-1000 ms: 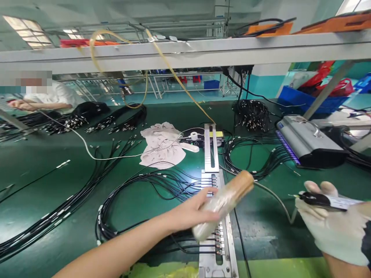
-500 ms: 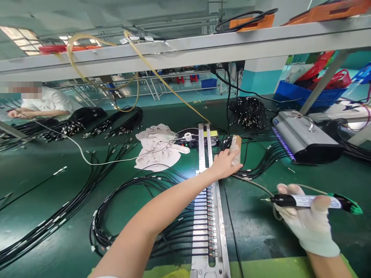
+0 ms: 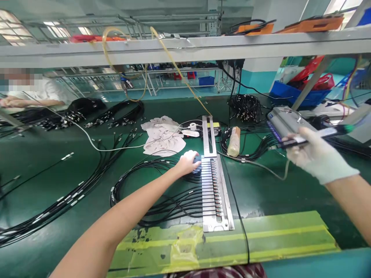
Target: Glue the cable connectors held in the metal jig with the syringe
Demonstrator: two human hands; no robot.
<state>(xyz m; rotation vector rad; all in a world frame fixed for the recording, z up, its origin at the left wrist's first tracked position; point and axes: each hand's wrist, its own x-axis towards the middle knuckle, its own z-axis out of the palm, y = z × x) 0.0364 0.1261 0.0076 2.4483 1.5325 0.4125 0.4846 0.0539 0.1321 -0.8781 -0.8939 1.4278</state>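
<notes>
My left hand [image 3: 188, 164] is bare and reaches to the left side of a long metal fixture [image 3: 209, 214]. Its fingers are bent round a brightly lit bluish patch beside the fixture; what they grip is too small to make out. Thin black cables [image 3: 171, 208] lie side by side across the fixture, their ends in a row of small connectors [image 3: 217, 193]. My right hand [image 3: 313, 154], in a white glove, is closed round a pen-shaped tool [image 3: 327, 132] with a dark front and a green rear end. That tool is blurred and held above the table at right.
A silver box [image 3: 290, 117] with purple light along its edge stands at right. A pale cylindrical bottle [image 3: 234, 142] lies beyond the fixture, near a white cloth [image 3: 164, 135]. Cable bundles [image 3: 72, 193] spread at left. Another person [image 3: 49, 90] sits at far left. A shelf rail [image 3: 185, 52] crosses above.
My left hand has left the pale bottle and come back to the fixture's left side. My right hand has risen with the tool toward the silver box. The view has shifted.
</notes>
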